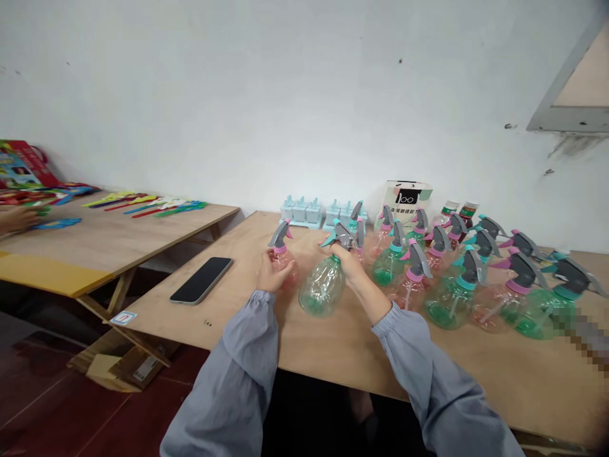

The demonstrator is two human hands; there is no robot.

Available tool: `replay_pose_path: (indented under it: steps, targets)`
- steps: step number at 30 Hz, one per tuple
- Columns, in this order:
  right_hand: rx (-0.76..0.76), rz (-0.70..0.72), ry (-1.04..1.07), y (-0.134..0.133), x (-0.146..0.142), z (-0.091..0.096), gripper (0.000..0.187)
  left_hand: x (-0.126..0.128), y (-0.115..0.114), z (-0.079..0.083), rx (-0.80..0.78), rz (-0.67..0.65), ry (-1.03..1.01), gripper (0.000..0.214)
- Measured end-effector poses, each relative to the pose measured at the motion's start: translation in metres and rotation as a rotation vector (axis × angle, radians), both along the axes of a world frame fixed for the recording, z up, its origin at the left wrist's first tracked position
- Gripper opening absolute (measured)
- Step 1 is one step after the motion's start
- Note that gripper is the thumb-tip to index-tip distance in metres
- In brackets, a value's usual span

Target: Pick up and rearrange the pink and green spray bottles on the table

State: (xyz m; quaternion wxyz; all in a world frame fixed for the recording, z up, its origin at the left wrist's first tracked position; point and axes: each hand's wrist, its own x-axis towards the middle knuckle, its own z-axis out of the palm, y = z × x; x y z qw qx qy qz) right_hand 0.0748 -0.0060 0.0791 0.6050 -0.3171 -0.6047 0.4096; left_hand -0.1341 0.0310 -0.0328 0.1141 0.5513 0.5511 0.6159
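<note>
The left hand (271, 274) clasps a pink spray bottle (284, 255) — the right hand (349, 261) grips a green spray bottle (322, 289) (tilted) by its neck, over the bench (333, 346).

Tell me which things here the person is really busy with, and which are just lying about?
In hand: pink spray bottle in the left hand; green spray bottle in the right hand; the row of spray bottles beside them.
Lying about: phone; ice-lolly moulds; white box; coloured pieces on the other table.
</note>
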Motion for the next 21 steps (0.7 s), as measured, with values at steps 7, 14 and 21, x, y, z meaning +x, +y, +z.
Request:
replay_pose_path:
  steps: [7,14,21]
  targets:
    - [-0.029,-0.031,0.039,-0.006,-0.002,0.002,0.024,0.000,0.001,-0.001,-0.009,0.001,0.003,0.063]
    - [0.046,0.160,-0.015,-0.015,-0.007,0.008,0.024,0.001,-0.002,0.002,-0.017,0.001,-0.010,0.063]
    - [-0.010,0.028,0.040,-0.017,-0.006,0.009,0.030,0.000,-0.002,0.000,-0.029,-0.006,-0.010,0.065]
